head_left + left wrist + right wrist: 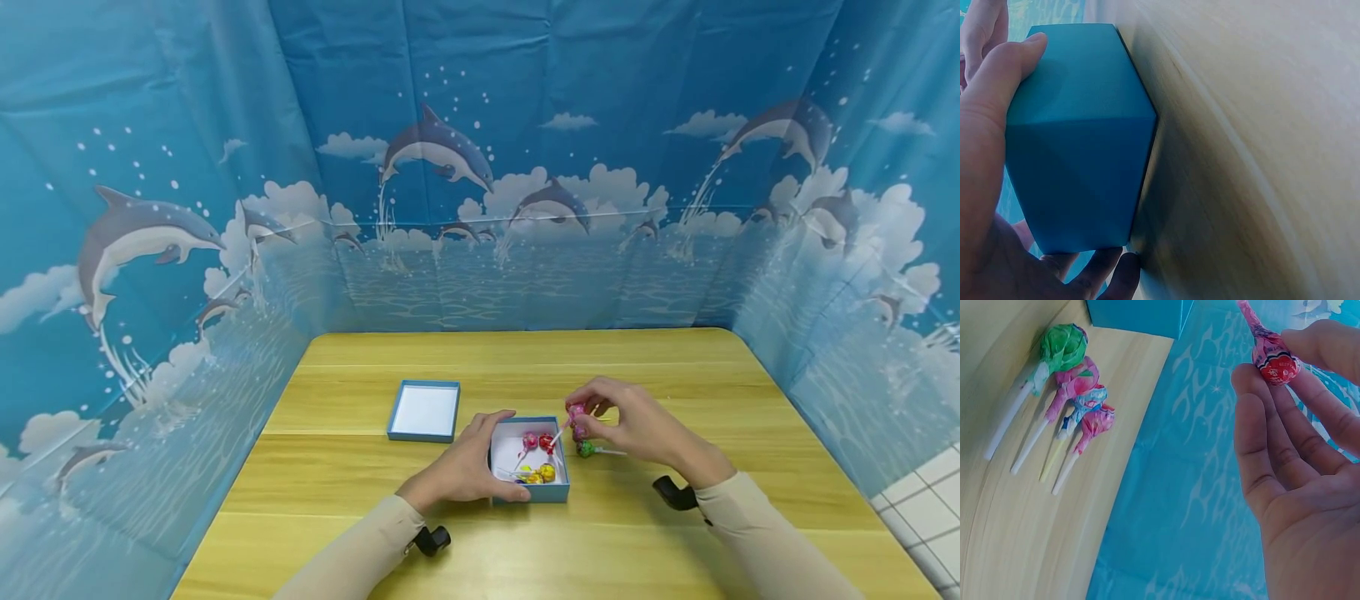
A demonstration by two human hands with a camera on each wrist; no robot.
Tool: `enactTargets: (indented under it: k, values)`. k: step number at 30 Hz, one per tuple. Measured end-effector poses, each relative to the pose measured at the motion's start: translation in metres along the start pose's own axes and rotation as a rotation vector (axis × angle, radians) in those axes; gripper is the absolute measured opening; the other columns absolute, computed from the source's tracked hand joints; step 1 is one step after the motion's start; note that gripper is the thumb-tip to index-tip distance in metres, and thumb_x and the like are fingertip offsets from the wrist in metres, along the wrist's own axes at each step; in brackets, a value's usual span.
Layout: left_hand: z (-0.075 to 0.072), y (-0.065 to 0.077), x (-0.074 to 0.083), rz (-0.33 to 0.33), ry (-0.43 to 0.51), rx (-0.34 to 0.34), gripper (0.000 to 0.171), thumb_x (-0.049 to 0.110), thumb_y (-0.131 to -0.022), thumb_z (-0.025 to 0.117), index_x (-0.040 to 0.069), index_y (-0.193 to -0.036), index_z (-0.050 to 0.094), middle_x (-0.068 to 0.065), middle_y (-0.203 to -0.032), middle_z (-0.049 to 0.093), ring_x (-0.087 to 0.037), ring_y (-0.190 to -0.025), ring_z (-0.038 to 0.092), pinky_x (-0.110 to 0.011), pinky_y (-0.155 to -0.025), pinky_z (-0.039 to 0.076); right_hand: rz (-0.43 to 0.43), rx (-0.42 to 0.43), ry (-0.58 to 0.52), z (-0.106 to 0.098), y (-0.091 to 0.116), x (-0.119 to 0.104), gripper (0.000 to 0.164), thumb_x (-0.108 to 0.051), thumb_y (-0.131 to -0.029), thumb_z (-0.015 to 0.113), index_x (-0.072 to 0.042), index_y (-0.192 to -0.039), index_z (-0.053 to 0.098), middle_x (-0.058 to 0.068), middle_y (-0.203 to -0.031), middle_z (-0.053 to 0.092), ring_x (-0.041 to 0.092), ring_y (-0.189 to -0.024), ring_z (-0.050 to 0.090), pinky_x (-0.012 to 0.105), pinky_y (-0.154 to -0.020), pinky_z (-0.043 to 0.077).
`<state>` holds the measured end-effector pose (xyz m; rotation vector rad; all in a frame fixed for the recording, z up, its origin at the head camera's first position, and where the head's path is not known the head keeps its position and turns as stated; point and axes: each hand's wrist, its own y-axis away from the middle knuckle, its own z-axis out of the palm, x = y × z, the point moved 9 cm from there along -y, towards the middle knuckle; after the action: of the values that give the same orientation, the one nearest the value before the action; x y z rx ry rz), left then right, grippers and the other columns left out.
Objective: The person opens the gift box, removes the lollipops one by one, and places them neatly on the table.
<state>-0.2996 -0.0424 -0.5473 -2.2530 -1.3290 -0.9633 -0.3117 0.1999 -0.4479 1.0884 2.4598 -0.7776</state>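
Observation:
My left hand [467,467] grips a blue open-topped box [551,494], thumb on the near side and fingers around the left and far sides. Inside the white interior lie a pink lollipop [530,440], a red lollipop [547,442] and yellow-wrapped lollipops [547,473]. Just right of the box, my right hand [637,423] pinches a pink-and-red lollipop [1277,365] by its wrapped head, between thumb and fingers. Below that hand, the right wrist view shows a row of lollipops on the table: a green one [1063,347], two pink ones and a blue one [1090,400].
A shallow blue lid [425,410] with a white inside lies left of the box on the wooden table [360,517]. Blue dolphin-print curtains [480,283] stand around the table's back and sides. White floor tiles [926,508] show at far right.

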Motion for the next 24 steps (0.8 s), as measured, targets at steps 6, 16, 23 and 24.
enactTargets:
  k: [6, 16, 23, 24]
  values:
    - [0.001, -0.001, -0.002, -0.001, -0.004, 0.003, 0.131, 0.068, -0.083, 0.1, 0.03, -0.185, 0.029, -0.011, -0.17, 0.051, -0.022, -0.136, 0.06, -0.051, -0.116, 0.058, -0.001, 0.031, 0.023, -0.007, 0.003, 0.002, 0.021, -0.011, -0.108, 0.085, -0.013, -0.129, 0.082, -0.008, -0.118, 0.084, 0.002, -0.099, 0.075, 0.039, -0.091, 0.069]
    - [-0.001, 0.001, 0.002, -0.004, 0.025, 0.004, 0.131, 0.066, -0.082, 0.101, 0.028, -0.185, 0.03, -0.012, -0.176, 0.048, -0.027, -0.144, 0.058, -0.058, -0.12, 0.056, -0.055, 0.08, 0.053, -0.018, 0.012, 0.001, 0.022, -0.009, -0.105, 0.088, -0.017, -0.125, 0.084, -0.005, -0.116, 0.084, 0.002, -0.096, 0.075, 0.037, -0.086, 0.069]
    - [-0.001, 0.001, 0.003, -0.006, 0.026, 0.003, 0.131, 0.066, -0.082, 0.101, 0.027, -0.185, 0.03, -0.012, -0.175, 0.048, -0.028, -0.143, 0.058, -0.058, -0.12, 0.056, -0.042, 0.064, 0.036, -0.018, 0.015, 0.006, 0.025, -0.008, -0.106, 0.087, -0.021, -0.127, 0.085, -0.008, -0.119, 0.082, 0.0, -0.096, 0.074, 0.029, -0.083, 0.066]
    - [-0.001, 0.001, 0.003, -0.006, 0.025, 0.003, 0.131, 0.065, -0.082, 0.102, 0.027, -0.185, 0.03, -0.012, -0.175, 0.048, -0.028, -0.143, 0.058, -0.058, -0.119, 0.056, -0.039, 0.061, 0.035, -0.018, 0.016, 0.007, 0.026, -0.008, -0.106, 0.087, -0.023, -0.127, 0.085, -0.008, -0.119, 0.082, 0.0, -0.096, 0.074, 0.029, -0.083, 0.066]
